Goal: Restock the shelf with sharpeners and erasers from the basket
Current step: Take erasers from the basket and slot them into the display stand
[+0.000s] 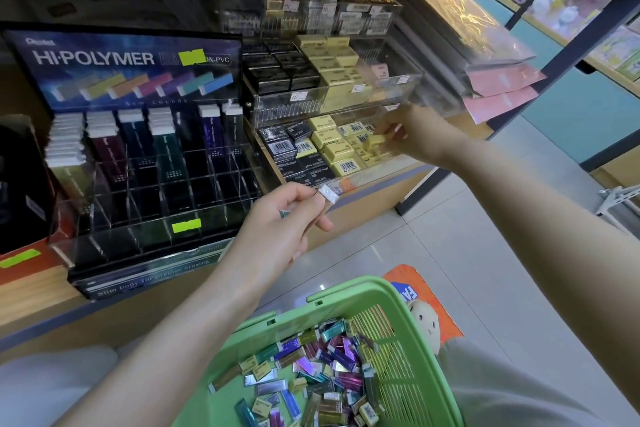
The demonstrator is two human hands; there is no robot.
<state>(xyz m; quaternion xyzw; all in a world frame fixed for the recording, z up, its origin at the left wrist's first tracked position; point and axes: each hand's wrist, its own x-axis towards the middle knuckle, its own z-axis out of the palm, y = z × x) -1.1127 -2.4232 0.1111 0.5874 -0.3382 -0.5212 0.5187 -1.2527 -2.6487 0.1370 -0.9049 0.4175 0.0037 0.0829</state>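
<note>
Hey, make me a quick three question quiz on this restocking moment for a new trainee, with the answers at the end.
1. True or false: the right hand pinches a yellow eraser over the lowest clear tray.
2. What does the left hand hold? A) a slim eraser B) a price tag C) nothing
3. What colour is the basket?
Key: 1 true; 2 A; 3 green.

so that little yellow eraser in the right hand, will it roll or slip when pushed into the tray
Probably won't roll: the yellow eraser is a flat-sided block. Likely light, since the right hand pinches it with fingertips alone. The neighbouring erasers lie jumbled, so it may settle tilted.
</note>
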